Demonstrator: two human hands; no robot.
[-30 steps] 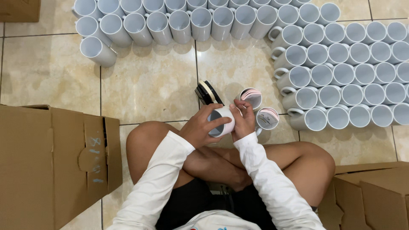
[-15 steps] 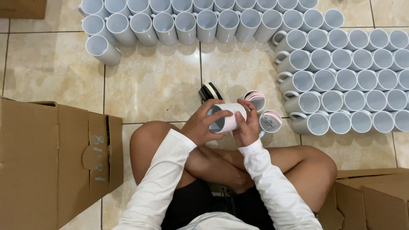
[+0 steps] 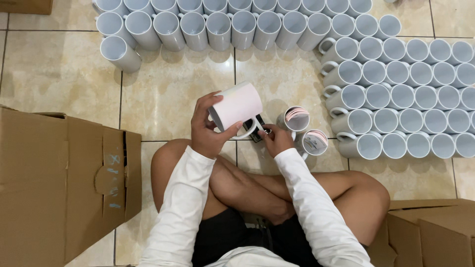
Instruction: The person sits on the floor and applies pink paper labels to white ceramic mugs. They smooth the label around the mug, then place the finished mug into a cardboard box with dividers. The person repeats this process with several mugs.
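Observation:
I sit cross-legged on a tiled floor. My left hand [image 3: 208, 133] holds up a white mug [image 3: 238, 105] wrapped in a pale printed sheet, tilted on its side with the handle pointing down. My right hand [image 3: 276, 140] is lower, with its fingertips pinched at a small black tape dispenser [image 3: 253, 129] on the floor, partly hidden behind the mug. Beside that hand stand two white mugs with rolled sheets inside, one [image 3: 296, 118] farther and one [image 3: 314, 142] nearer.
Rows of plain white mugs [image 3: 217, 24] line the far side, and a block of several more mugs [image 3: 410, 104] fills the right. An open cardboard box [image 3: 54, 183] stands at my left. Another box [image 3: 435, 232] is at the lower right.
Both hands held the wrapped mug low over my knees. Now my left hand alone has lifted and tilted it, and my right hand has let go and dropped to the black dispenser.

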